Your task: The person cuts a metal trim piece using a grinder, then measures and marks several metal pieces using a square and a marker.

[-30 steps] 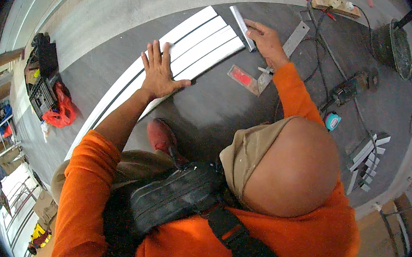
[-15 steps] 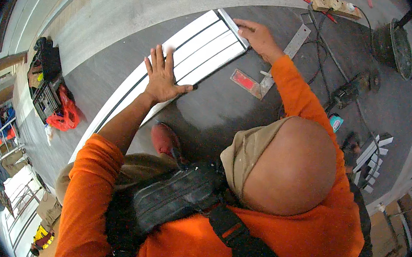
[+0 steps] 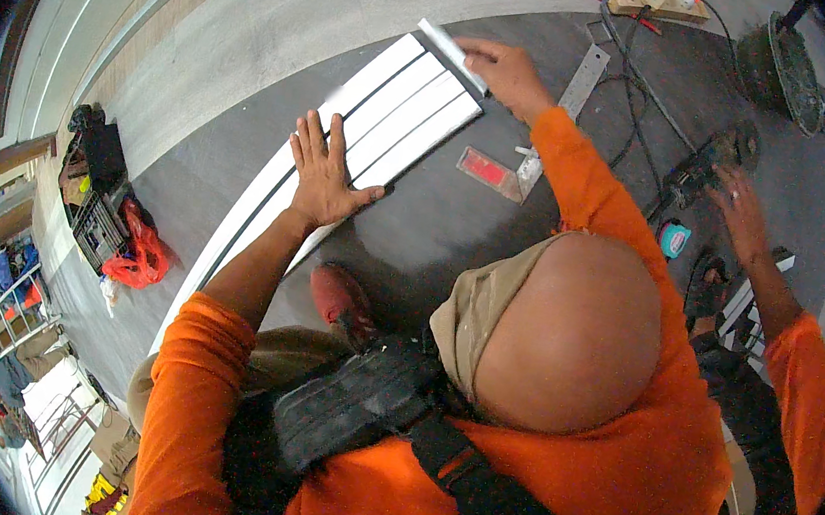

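Observation:
A long white panel (image 3: 397, 104) with dark lengthwise grooves lies slanting on the grey floor. My left hand (image 3: 324, 170) rests on it with spread fingers, the thumb at its near edge. At the panel's far end, my right hand (image 3: 512, 75) grips a short white strip (image 3: 452, 57) between thumb and fingers. The strip lies across the end, slightly apart from the panel at its outer side. Near my right forearm are a metal square (image 3: 582, 82) and a small flat piece with a red face (image 3: 487, 168).
At right, a co-worker's hand (image 3: 742, 214) reaches beside a dark power tool (image 3: 708, 168). Around it are a turquoise tape measure (image 3: 674, 241), cables (image 3: 643, 71), a power strip (image 3: 656, 1) and a black bucket (image 3: 788, 76). A red bag (image 3: 140, 251) and crate (image 3: 96, 209) stand left.
The white strip has shifted away from the panel's end with my right hand. A co-worker's orange-sleeved arm has come in at right, toward the power tool. My left hand stays on the panel.

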The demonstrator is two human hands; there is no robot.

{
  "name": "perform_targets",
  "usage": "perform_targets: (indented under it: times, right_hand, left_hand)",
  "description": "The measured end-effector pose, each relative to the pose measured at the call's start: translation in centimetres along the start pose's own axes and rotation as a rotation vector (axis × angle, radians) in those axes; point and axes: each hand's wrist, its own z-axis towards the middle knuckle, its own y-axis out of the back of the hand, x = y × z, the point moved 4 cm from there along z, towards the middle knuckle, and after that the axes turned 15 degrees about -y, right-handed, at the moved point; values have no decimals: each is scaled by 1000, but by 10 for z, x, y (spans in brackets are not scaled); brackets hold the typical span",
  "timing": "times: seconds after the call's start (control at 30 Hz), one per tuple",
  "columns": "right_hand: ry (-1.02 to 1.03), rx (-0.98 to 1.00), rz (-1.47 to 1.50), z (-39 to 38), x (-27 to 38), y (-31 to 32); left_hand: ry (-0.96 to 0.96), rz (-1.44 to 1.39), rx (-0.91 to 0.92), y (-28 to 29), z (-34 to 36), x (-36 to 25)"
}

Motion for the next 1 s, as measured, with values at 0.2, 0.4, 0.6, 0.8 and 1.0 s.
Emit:
perform_targets:
  times: [0.2, 0.4, 0.6, 0.8, 1.0]
  right_hand:
    - [15, 3, -141, -2, 4, -8]
    - [23, 75, -69, 5, 3, -20]
    - [-15, 15, 55, 0, -1, -3]
    - [-12, -23, -221, 10, 11, -18]
    - [10, 43, -196, 34, 1, -13]
  left_hand:
    - [-12, -1, -51, 5, 0, -2]
    - [-35, -34, -91, 15, -4, 2]
    - [-75, -7, -125, 21, 8, -9]
    - [-85, -4, -204, 20, -2, -6]
    - [-26, -37, -168, 15, 2, -5]
